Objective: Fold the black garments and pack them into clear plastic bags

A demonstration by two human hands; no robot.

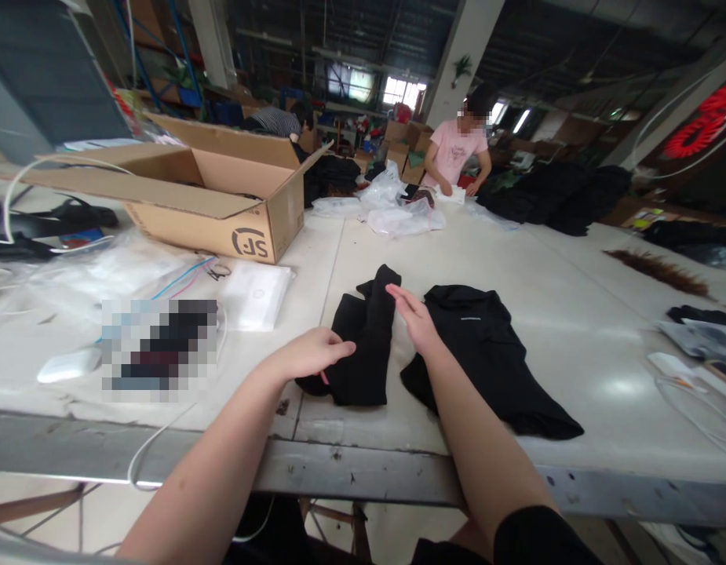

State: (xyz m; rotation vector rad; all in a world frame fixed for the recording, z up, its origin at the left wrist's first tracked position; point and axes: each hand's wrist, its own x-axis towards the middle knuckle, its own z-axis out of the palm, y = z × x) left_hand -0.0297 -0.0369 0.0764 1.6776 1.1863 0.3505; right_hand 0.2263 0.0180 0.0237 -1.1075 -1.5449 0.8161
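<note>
Now left hand (312, 353) lies flat, open, pressing the folded black garment (363, 345). Right hand (415, 318), open too, touches its edge. Best smooth outward, keeping the fold pinned.

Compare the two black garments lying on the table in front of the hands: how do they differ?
The left black garment is folded into a narrow strip; the right black garment lies spread wider and loosely crumpled. The left hand rests on the left black garment, and the right hand is at its upper end; the right black garment has only the forearm over it. Both lie on the white table.
</note>
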